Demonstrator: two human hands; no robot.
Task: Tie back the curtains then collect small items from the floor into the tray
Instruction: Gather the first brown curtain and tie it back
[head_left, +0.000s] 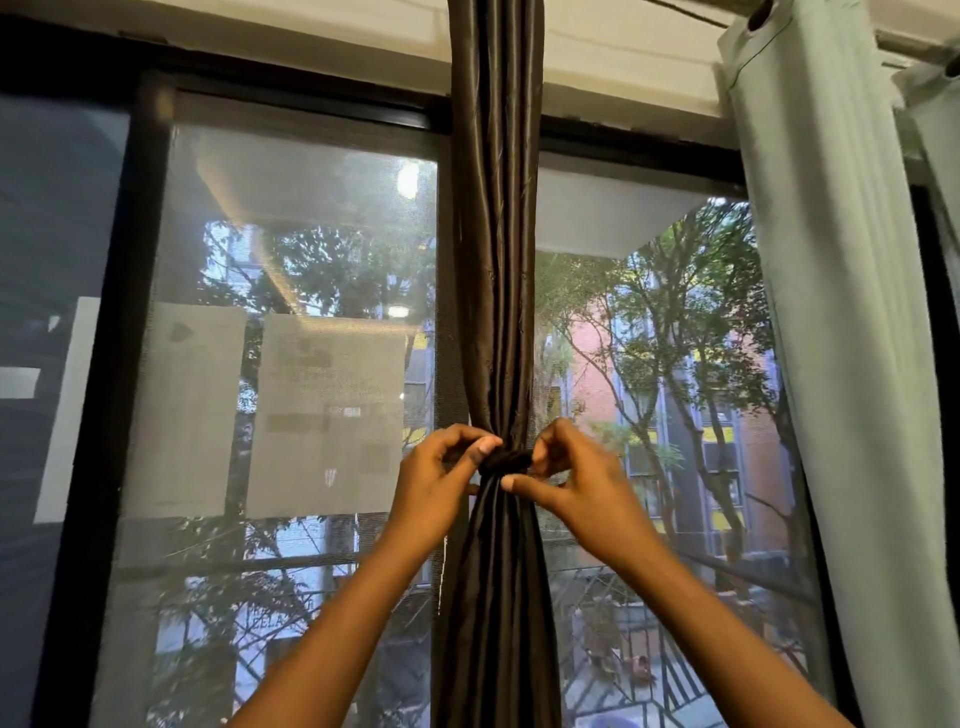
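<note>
Brown curtain (493, 260): gathered, long axis vertical, hung mid-window. Dark tie band (505, 461): wrapped crosswise at the waist, lying between both hands. Left hand (436, 483) and right hand (576, 483): equally near, fingers (485, 446) pinching the band's ends.

Both bare forearms reach up and forward, converging at the centre. The left hand (441, 480) has its fingers curled, thumb and forefinger pinching together. The right hand (571, 480) mirrors it, fingers curled inward, thumb extended.
</note>
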